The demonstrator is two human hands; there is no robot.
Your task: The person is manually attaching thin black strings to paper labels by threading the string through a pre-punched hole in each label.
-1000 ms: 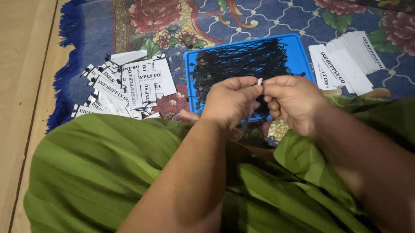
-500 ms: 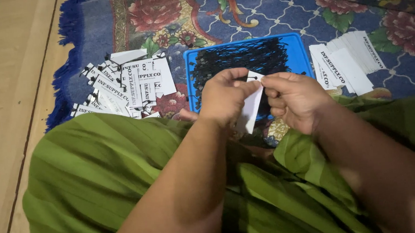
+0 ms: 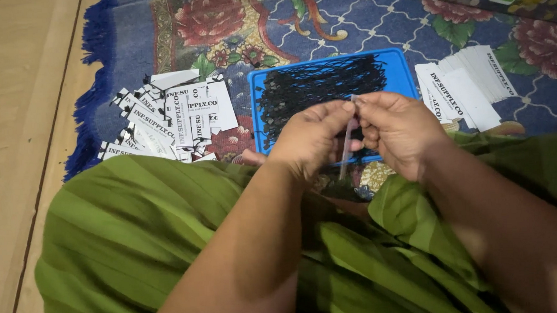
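A blue rug (image 3: 360,21) with red roses, green leaves and a pale lattice pattern covers most of the floor, and its dark blue fringe (image 3: 93,70) runs along its left edge. Bare light wooden boards (image 3: 20,124) lie left of the fringe, with plank seams running away from the camera. The light is dim and even, and the rug's top right corner lies in darker shade.

2 hands (image 3: 359,134), 1 blue tray (image 3: 400,66), 2 tag piles (image 3: 170,117), 1 rug (image 3: 322,17)
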